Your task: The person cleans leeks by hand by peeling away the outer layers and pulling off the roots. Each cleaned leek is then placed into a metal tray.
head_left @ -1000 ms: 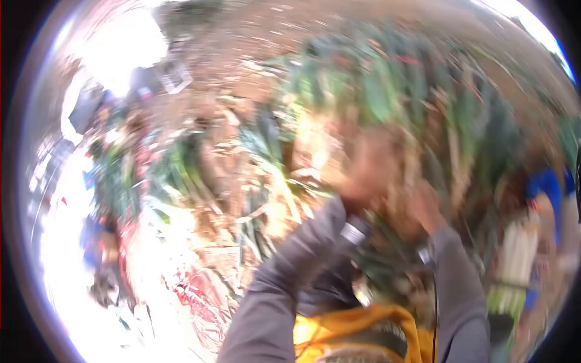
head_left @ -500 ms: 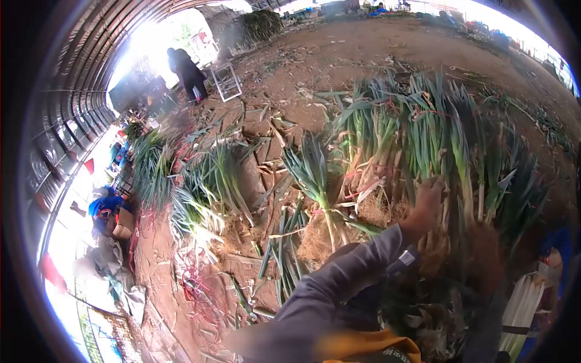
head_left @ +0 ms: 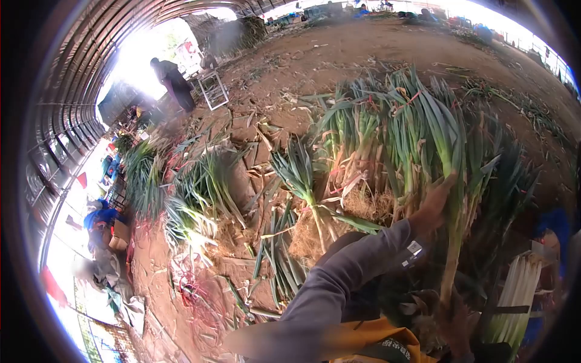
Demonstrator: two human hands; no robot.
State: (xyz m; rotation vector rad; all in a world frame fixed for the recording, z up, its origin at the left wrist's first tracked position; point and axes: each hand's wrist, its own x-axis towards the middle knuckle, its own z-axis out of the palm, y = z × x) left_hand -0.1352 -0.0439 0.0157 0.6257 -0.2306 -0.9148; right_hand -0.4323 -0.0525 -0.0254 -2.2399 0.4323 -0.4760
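Note:
My left hand (head_left: 433,207), in a grey sleeve, is closed round the green upper stalk of a long leek (head_left: 451,257). Lower down, in shadow, my right hand (head_left: 455,322) grips the root end of that same leek. The stalk stands nearly upright between my two hands, its dark green leaves fanning out above. Just behind and to the left are bundled leeks (head_left: 363,130) tied with red string. A smaller leek (head_left: 308,193) lies farther left, its pale stem toward me.
More leek piles (head_left: 145,178) lie on the left. Red string (head_left: 196,290) is tangled on the dirt floor. Trimmed white stalks (head_left: 514,296) stand bundled at lower right. A person (head_left: 174,85) stands near a white metal frame (head_left: 213,89) at the back.
The leek has come up out of the pile and toward me. My right hand, blurred beside the pile earlier, is now lower, at its root end. The view has shifted slightly.

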